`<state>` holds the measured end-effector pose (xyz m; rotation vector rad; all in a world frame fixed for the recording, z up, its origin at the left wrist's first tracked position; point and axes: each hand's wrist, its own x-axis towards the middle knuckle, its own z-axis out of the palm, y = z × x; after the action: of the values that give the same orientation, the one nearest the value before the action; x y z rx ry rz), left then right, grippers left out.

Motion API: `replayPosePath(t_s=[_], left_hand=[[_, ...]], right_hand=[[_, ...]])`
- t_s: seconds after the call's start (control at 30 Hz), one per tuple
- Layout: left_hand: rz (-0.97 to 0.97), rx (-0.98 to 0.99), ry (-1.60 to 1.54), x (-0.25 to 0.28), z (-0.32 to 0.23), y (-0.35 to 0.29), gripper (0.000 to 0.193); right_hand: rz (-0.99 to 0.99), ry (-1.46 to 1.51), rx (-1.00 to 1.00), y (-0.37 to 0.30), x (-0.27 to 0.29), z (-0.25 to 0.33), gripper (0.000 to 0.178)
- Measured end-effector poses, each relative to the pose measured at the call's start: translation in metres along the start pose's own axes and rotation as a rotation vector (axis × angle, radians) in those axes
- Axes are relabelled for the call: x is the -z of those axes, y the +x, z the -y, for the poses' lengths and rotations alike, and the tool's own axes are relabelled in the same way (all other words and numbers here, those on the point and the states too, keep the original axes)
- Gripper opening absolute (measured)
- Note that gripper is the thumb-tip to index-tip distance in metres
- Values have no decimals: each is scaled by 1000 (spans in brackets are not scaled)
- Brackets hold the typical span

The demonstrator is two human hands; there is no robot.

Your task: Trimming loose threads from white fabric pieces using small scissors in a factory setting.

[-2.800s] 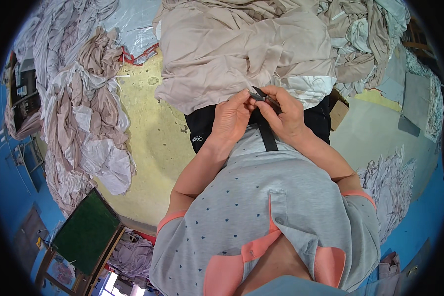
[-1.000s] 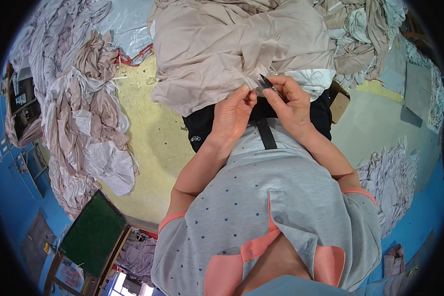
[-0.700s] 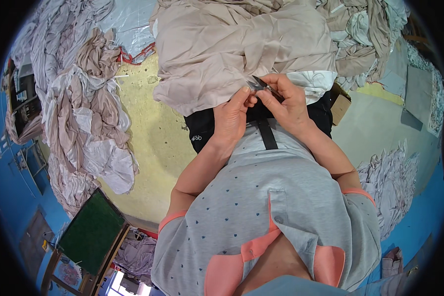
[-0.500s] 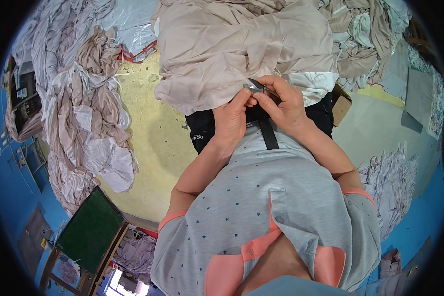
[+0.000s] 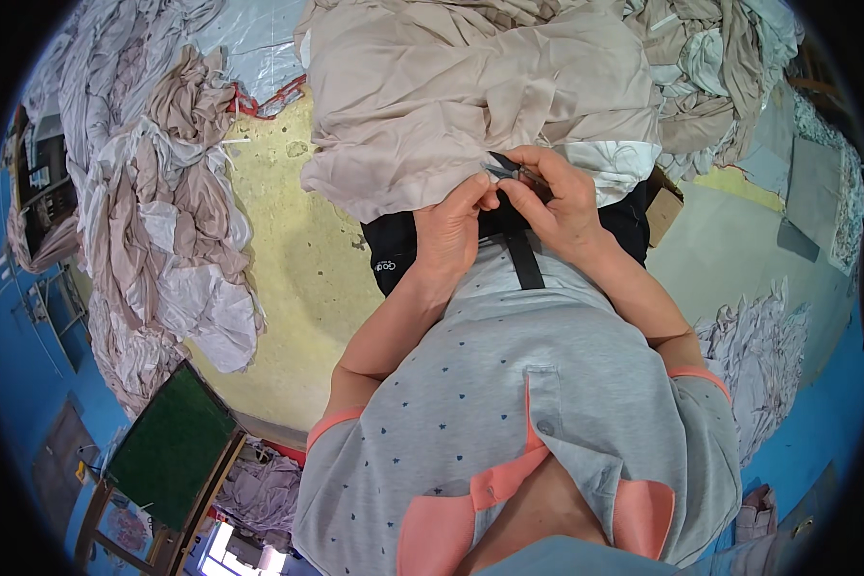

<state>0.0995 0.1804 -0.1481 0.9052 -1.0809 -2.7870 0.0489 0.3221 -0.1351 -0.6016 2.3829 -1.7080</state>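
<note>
A wide sheet of beige fabric (image 5: 451, 91) lies across my lap and spreads away from me. My left hand (image 5: 451, 226) is closed in a pinch on the fabric's near edge. In the fingers of my right hand (image 5: 566, 206) is a small pair of thread snips (image 5: 502, 168). Their dark blades point left, at the cloth edge beside my left fingertips, and look parted. My right fingers partly cover the handles. Both hands are close together above my lap.
Crumpled beige and white cloth (image 5: 154, 230) is heaped on the left, with more cloth (image 5: 696, 106) at the far right. A green board (image 5: 173, 446) stands at lower left. A cardboard box (image 5: 662, 213) is right of my leg. Pale cloth (image 5: 754, 355) lies further right.
The snips have turned slightly in my right hand, and their dark blades show more plainly. My left hand keeps its pinch on the cloth edge, almost unmoved.
</note>
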Motion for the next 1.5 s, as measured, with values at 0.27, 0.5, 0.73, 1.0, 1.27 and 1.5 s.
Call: replayPosePath(t_s=[0.27,0.5,0.73,1.0,1.27,1.5], left_hand=[[-8,4,29,1,0,0,8],[1,1,48,0,-2,0,8],[14,7,31,1,-1,0,9],[-3,36,26,0,-2,0,8],[-10,36,20,3,-1,0,9],[0,27,41,-1,-3,-1,6]], right_hand=[[60,71,-67,0,2,-1,26],[88,20,-47,2,9,-2,28],[57,36,-20,2,4,-5,30],[40,18,1,3,5,-3,30],[29,-84,127,4,5,-6,29],[25,-66,124,4,5,-8,29]])
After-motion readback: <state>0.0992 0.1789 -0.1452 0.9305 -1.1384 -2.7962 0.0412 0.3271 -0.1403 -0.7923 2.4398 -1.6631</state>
